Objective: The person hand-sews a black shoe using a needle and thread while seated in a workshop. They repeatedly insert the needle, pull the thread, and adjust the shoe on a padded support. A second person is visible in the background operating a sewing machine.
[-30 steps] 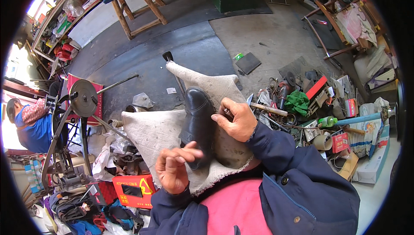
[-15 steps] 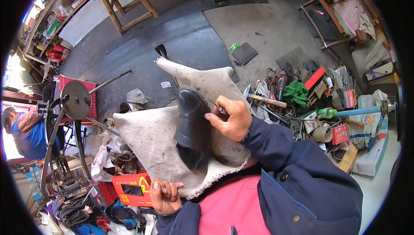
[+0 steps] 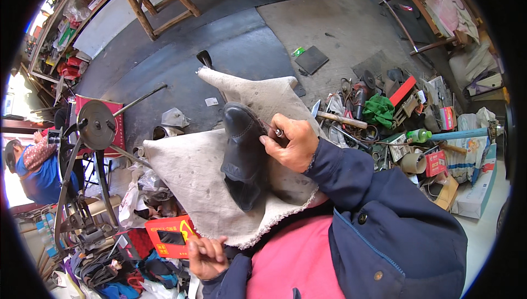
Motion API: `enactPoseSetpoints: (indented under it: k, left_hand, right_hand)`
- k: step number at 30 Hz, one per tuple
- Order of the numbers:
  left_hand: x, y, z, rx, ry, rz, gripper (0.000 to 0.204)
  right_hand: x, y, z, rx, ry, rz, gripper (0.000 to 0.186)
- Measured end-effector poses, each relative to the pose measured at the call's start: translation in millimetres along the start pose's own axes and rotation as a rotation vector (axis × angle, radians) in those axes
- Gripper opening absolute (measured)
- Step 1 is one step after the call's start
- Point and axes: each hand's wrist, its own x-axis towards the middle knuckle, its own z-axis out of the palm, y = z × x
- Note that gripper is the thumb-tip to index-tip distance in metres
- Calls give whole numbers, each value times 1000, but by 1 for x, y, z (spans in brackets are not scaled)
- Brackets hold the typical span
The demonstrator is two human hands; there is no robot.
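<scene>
A black leather shoe (image 3: 241, 151) lies on a stained pale cloth (image 3: 186, 172) across my lap, its toe pointing away from me. My right hand (image 3: 293, 144) is closed around a small awl-like tool (image 3: 279, 132) at the shoe's right side, near the toe seam. The tool's working tip is hard to make out against the dark leather. Down by the cloth's near left edge, my left hand (image 3: 207, 256) has its fingers curled; anything thin between them is too small to see. It sits beside a red box (image 3: 170, 238) with a dark rectangular object on it.
A hand-cranked machine with a round metal wheel (image 3: 97, 126) stands at left. Tools lie heaped at right, among them a hammer (image 3: 343, 119), a green cloth (image 3: 379, 113) and an angle grinder (image 3: 359, 98). Beyond the machine sits another person (image 3: 41, 170). A wooden stool (image 3: 164, 2) is at the far left.
My left hand has shifted slightly down and left, away from the shoe. My right hand has moved slightly up and left, and the shoe has tilted a little.
</scene>
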Motion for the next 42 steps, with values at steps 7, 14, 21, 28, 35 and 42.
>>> enactPoseSetpoints:
  k: [7,14,21,28,35,42]
  left_hand:
    - [68,56,-12,692,273,278,20]
    - [114,20,101,1142,-262,622,66]
    - [165,-39,182,1260,-672,587,108]
    - [195,-52,155,635,-614,115,107]
    - [199,-57,145,628,-612,134,107]
    - [198,-56,149,571,-615,95,108]
  right_hand:
    - [-3,0,-18,80,-70,127,24]
    - [-1,12,-24,334,-47,170,24]
    - [4,11,-36,594,4,352,16]
    - [-7,-3,-44,-39,-50,-89,46]
    - [-7,-4,-39,25,-188,-149,50]
    - [-6,-4,-35,8,-226,-134,50]
